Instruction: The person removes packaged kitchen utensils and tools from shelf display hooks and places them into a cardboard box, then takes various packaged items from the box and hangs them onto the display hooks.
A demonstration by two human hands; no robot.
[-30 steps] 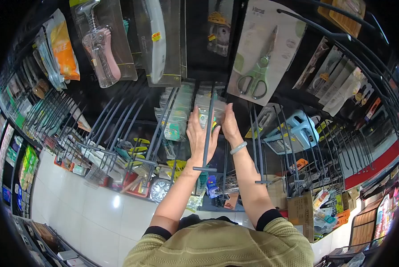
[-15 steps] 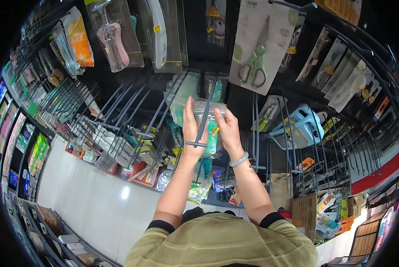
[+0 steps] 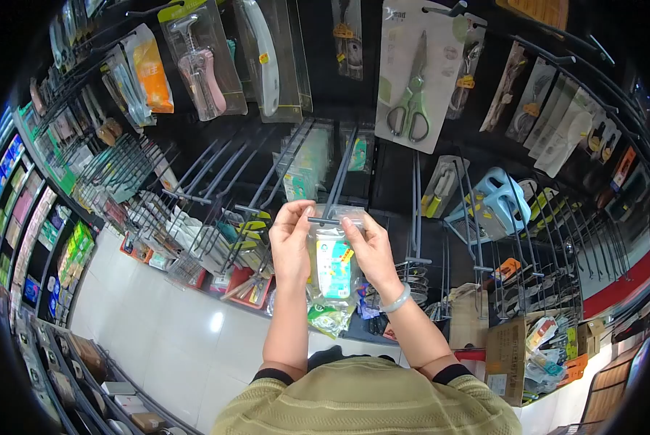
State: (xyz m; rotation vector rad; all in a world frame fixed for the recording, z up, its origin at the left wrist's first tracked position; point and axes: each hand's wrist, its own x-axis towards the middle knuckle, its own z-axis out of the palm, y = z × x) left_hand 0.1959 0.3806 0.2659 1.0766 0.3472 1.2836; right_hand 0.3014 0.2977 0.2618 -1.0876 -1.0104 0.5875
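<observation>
A clear plastic package with a teal and white card hangs between my two hands at the front end of a metal display hook. My left hand pinches the package's upper left edge, with the thumb on the near side. At the upper right edge my right hand grips it the same way. The hook's crossbar lies over the top of the package. Whether the package is still on the hook I cannot tell. Similar teal packages hang farther back on a neighbouring hook.
Several metal hooks jut out on the left. Packaged scissors hang above right, and a blue grater hangs at the right. Below stand a red tray and a cardboard box of packaged goods, over a tiled floor.
Both hands have come toward me with the package, from partway along the hook to its front end. My fingers have closed from flatter, upright poses into pinches at the package's top.
</observation>
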